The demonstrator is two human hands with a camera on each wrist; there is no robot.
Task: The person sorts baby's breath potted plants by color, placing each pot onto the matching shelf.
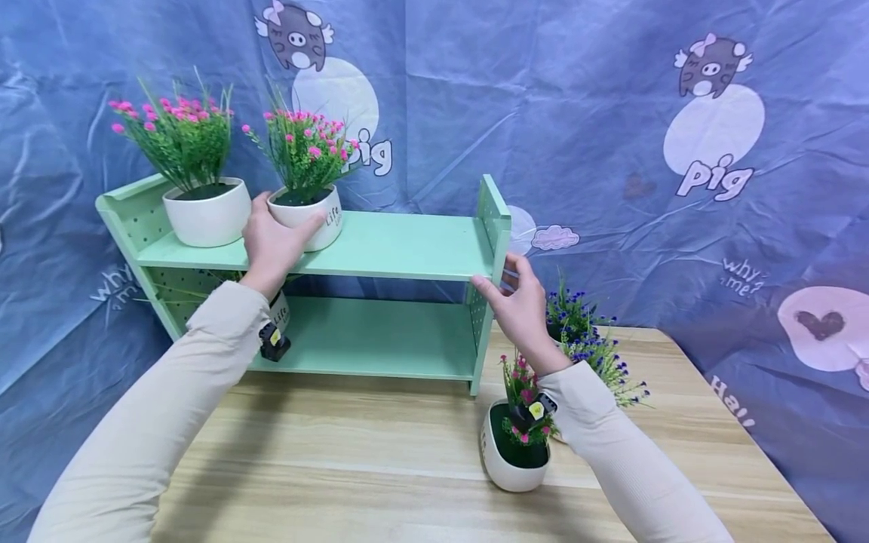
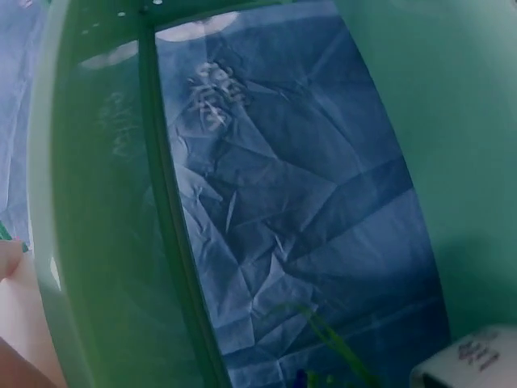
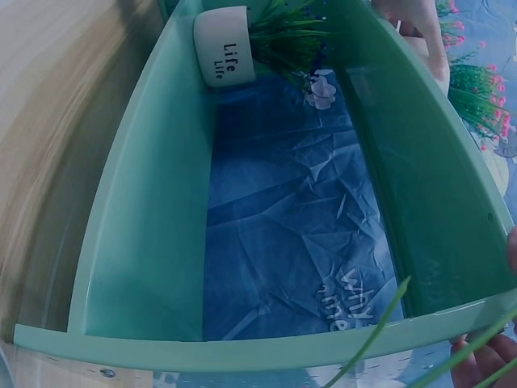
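A two-tier green shelf rack (image 1: 407, 241) stands on the wooden table. On its upper board, my left hand (image 1: 274, 245) grips a white pot (image 1: 327, 228) of pink flowers, thumb across the front. Just left of it sits another white pot (image 1: 208, 215) with pink flowers. My right hand (image 1: 519, 309) holds the rack's right side panel (image 1: 495, 226), thumb on the front edge and fingers on the outer face. The lower board carries a "Life" pot (image 3: 224, 47) at its left end, partly hidden by my left arm in the head view.
A white pot (image 1: 516, 475) of dark pink flowers stands on the table (image 1: 353, 467), below my right wrist. Blue-flowered plants (image 1: 573, 313) are behind my right forearm, partly hidden. A blue patterned cloth (image 1: 597, 151) hangs behind the rack.
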